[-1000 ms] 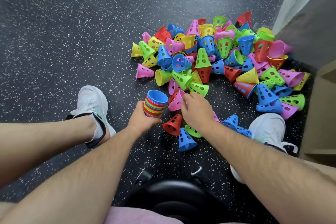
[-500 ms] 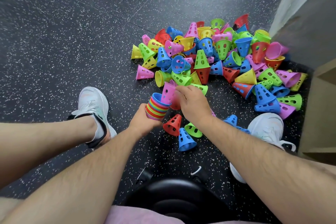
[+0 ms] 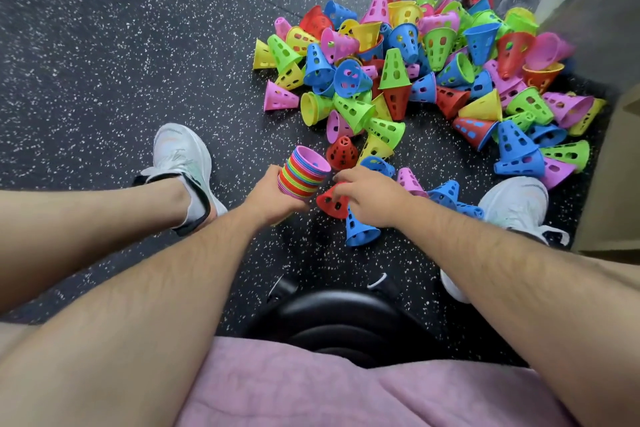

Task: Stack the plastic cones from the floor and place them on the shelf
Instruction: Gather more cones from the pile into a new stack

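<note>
My left hand (image 3: pixel 272 194) grips a stack of nested cones (image 3: pixel 303 177), tilted, with a pink cone as its innermost layer. My right hand (image 3: pixel 370 194) rests on a red cone (image 3: pixel 332 203) lying on the floor just right of the stack, fingers curled over it. A large pile of loose cones (image 3: pixel 433 62) in pink, blue, green, yellow and red spreads over the dark speckled floor ahead. Close by lie another red cone (image 3: pixel 342 153), a blue cone (image 3: pixel 360 230) and a pink cone (image 3: pixel 408 180).
My two white shoes (image 3: pixel 181 156) (image 3: pixel 512 201) flank the hands. A black round stool base (image 3: pixel 339 319) sits between my legs. A beige shelf unit (image 3: pixel 613 177) rises at the right edge, with a wall behind the pile.
My right hand dropped a pink cone into the stack, whose top was blue before, then moved down onto the red cone. The stack stays in my left hand.
</note>
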Demonstrator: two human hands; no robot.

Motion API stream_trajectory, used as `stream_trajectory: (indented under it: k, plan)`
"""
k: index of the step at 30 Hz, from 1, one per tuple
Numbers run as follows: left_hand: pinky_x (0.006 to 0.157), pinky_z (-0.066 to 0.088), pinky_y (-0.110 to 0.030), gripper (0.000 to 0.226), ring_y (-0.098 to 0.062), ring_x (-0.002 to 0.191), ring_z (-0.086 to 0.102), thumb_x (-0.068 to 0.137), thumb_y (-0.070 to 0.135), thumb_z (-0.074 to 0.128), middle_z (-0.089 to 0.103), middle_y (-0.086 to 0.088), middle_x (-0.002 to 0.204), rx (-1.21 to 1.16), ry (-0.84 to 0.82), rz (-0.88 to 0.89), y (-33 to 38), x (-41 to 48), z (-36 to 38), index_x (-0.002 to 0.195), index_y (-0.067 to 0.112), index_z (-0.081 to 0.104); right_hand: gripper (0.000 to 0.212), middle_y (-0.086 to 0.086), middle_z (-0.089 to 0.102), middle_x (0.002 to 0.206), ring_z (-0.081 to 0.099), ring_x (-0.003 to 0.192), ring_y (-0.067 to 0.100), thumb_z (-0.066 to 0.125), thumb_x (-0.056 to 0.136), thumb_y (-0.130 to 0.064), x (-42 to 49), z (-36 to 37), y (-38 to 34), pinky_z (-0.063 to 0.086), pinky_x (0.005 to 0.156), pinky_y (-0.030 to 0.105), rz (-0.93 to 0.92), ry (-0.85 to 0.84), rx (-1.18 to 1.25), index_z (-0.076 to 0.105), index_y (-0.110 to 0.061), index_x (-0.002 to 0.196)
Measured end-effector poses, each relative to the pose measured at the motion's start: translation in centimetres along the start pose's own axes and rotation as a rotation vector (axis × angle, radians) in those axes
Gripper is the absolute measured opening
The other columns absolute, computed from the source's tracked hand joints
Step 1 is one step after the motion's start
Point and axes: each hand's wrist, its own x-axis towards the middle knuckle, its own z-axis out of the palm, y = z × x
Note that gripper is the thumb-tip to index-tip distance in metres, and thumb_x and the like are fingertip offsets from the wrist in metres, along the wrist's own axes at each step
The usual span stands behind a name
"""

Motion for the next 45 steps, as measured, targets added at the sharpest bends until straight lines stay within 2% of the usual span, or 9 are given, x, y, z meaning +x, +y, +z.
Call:
stream_trajectory:
  k: [6, 12, 14, 16, 23, 35, 40, 43, 45]
  plan:
    - [0.066, 0.044, -0.02, 0.071, -0.008, 0.083, 0.062, 0.069, 0.008, 0.09, 0.062, 0.0, 0.098, 0.022, -0.017, 0.009, -0.3, 0.0, 0.3, 0.119, 0.02, 0.042, 0.057, 0.003, 0.037, 0.155, 0.041, 0.13, 0.024, 0.053, 0.091, -0.003, 1.0, 0.4, -0.7, 0.045, 0.099, 0.035, -0.063, -0.122, -0.352, 0.051, -0.027, 0.143]
    - [0.075, 0.05, -0.029, 0.076, -0.017, 0.092, 0.066, 0.064, 0.012, 0.093, 0.065, -0.004, 0.103, 0.004, -0.002, -0.018, -0.9, 0.2, 0.0, 0.122, 0.015, 0.045, 0.035, 0.007, 0.055, 0.122, 0.05, 0.109, 0.027, 0.062, 0.084, 0.0, 1.3, 0.2, 0.0, 0.049, 0.089, 0.041, -0.02, 0.051, -0.393, 0.061, -0.012, 0.118]
    - [0.072, 0.048, -0.026, 0.076, -0.015, 0.09, 0.066, 0.064, 0.012, 0.094, 0.065, -0.004, 0.103, -0.01, 0.005, -0.035, -1.1, 0.2, -0.2, 0.122, 0.013, 0.045, 0.023, 0.011, 0.057, 0.113, 0.05, 0.105, 0.031, 0.069, 0.083, -0.004, 1.1, 0.5, 1.2, 0.051, 0.083, 0.045, 0.056, 0.18, -0.326, 0.063, -0.009, 0.104]
    - [0.074, 0.048, -0.027, 0.079, -0.017, 0.092, 0.067, 0.06, 0.017, 0.095, 0.066, -0.004, 0.102, -0.019, 0.007, -0.042, -1.4, 0.3, -0.3, 0.122, 0.013, 0.047, 0.015, 0.016, 0.054, 0.124, 0.047, 0.115, 0.035, 0.064, 0.094, -0.014, 0.8, 0.1, 1.9, 0.05, 0.087, 0.047, 0.138, 0.255, -0.203, 0.062, -0.006, 0.106]
    - [0.09, 0.056, -0.041, 0.084, -0.019, 0.094, 0.069, 0.053, 0.026, 0.095, 0.068, -0.003, 0.103, -0.002, 0.007, -0.053, -1.2, 0.7, 0.1, 0.121, 0.019, 0.047, 0.027, 0.007, 0.061, 0.113, 0.05, 0.111, 0.026, 0.051, 0.104, -0.027, 0.7, -2.6, 1.9, 0.046, 0.094, 0.04, 0.301, 0.535, 0.285, 0.067, -0.01, 0.117]
    - [0.091, 0.057, -0.042, 0.083, -0.02, 0.096, 0.068, 0.058, 0.017, 0.095, 0.066, -0.005, 0.105, 0.0, -0.041, -0.017, 0.8, 0.8, 2.1, 0.124, 0.019, 0.044, 0.023, -0.002, 0.067, 0.105, 0.058, 0.103, 0.014, 0.056, 0.101, -0.026, -0.2, -3.0, 1.3, 0.046, 0.095, 0.03, 0.228, 0.58, 0.367, 0.07, -0.011, 0.111]
    - [0.084, 0.057, -0.037, 0.08, -0.018, 0.092, 0.067, 0.061, 0.014, 0.093, 0.064, -0.004, 0.102, 0.021, -0.072, 0.011, 2.1, 1.1, 3.2, 0.123, 0.018, 0.042, 0.025, -0.008, 0.068, 0.108, 0.063, 0.094, 0.016, 0.056, 0.096, -0.03, -1.4, -3.4, 0.4, 0.051, 0.086, 0.032, 0.224, 0.252, 0.428, 0.065, -0.024, 0.119]
    - [0.079, 0.054, -0.033, 0.079, -0.019, 0.092, 0.066, 0.063, 0.012, 0.092, 0.064, -0.006, 0.103, 0.046, -0.1, 0.016, 1.6, 1.1, 3.5, 0.124, 0.017, 0.041, 0.024, -0.006, 0.064, 0.11, 0.058, 0.098, 0.017, 0.057, 0.091, -0.029, -2.4, -2.6, 1.0, 0.05, 0.088, 0.037, 0.248, 0.241, 0.395, 0.055, -0.023, 0.115]
    - [0.075, 0.051, -0.03, 0.08, -0.017, 0.092, 0.065, 0.064, 0.013, 0.092, 0.064, -0.006, 0.105, 0.072, -0.108, 0.012, 1.3, 0.9, 3.3, 0.125, 0.017, 0.041, 0.013, -0.003, 0.058, 0.097, 0.052, 0.092, 0.018, 0.057, 0.087, -0.025, -3.4, -1.7, 1.8, 0.049, 0.082, 0.041, 0.095, 0.266, 0.179, 0.054, -0.019, 0.098]
